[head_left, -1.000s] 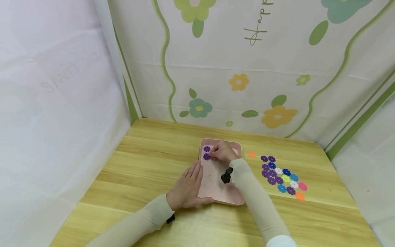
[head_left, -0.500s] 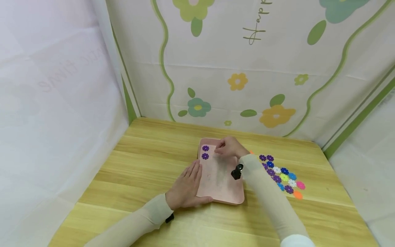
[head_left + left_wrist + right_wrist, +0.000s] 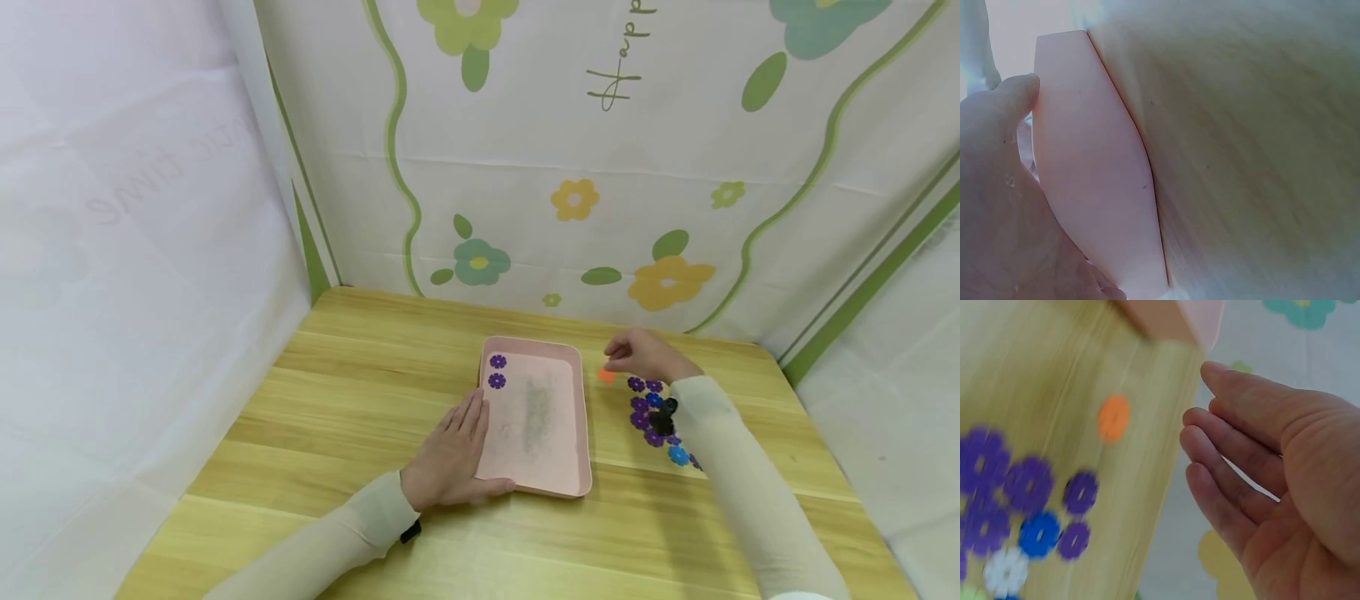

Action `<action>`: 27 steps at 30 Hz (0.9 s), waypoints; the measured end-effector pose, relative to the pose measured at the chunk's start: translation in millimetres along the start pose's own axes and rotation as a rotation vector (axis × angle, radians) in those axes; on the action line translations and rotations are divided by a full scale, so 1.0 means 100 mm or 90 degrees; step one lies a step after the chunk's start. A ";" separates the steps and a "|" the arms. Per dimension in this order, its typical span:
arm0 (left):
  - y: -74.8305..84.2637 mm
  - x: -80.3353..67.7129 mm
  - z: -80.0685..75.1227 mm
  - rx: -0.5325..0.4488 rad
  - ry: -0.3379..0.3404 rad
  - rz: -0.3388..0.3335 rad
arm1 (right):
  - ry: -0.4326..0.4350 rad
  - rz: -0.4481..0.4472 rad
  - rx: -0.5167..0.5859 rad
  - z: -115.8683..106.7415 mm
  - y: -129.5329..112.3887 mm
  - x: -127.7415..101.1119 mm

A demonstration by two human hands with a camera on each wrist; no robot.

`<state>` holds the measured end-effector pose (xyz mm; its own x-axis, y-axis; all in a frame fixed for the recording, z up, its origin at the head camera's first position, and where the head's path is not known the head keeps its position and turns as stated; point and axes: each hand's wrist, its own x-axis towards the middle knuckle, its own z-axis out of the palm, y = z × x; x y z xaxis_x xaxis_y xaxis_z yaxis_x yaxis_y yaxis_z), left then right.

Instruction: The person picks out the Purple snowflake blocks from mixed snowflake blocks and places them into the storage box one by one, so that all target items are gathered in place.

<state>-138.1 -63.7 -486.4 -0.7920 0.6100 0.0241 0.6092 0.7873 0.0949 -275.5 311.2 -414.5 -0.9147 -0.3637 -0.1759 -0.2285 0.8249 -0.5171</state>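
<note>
My left hand [image 3: 446, 458] rests against the near-left corner of a pink tray [image 3: 558, 462], its fingers laid straight along the left side and the thumb along the near rim. Two purple flower-shaped discs [image 3: 497, 381] lie in the tray's far-left corner, one behind the other. To the right of the tray, my right hand [image 3: 648, 357] hovers over an orange disc [image 3: 606, 376]. In the right wrist view, the fingers of that hand [image 3: 1291, 469] are loosely bent with nothing between them, apart from the orange disc.
A group of flower discs [image 3: 640, 419] in purple, blue and other colours lies right of the tray, partly hidden by the right forearm. A floral curtain [image 3: 525, 233] hangs behind the wooden table [image 3: 360, 375].
My right hand has left the purple discs in the tray and moved right, out over the rim, to the orange disc. The left hand has stayed on the tray.
</note>
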 end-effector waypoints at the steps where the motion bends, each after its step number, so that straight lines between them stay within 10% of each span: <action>1: 0.00 0.00 0.00 -0.001 0.001 0.000 | 0.001 0.004 -0.003 -0.02 0.06 -0.04; 13: 0.00 0.00 -0.01 -0.006 -0.003 0.000 | 0.064 0.017 -0.082 0.21 0.69 -0.24; 27: -0.02 -0.02 0.03 -0.039 0.001 0.000 | 0.044 0.071 -0.019 0.33 0.77 -0.18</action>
<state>-137.6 -66.0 -489.7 -0.7922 0.6097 0.0260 0.6056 0.7803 0.1559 -265.5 367.5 -478.6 -0.9556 -0.2391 -0.1723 -0.1330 0.8716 -0.4718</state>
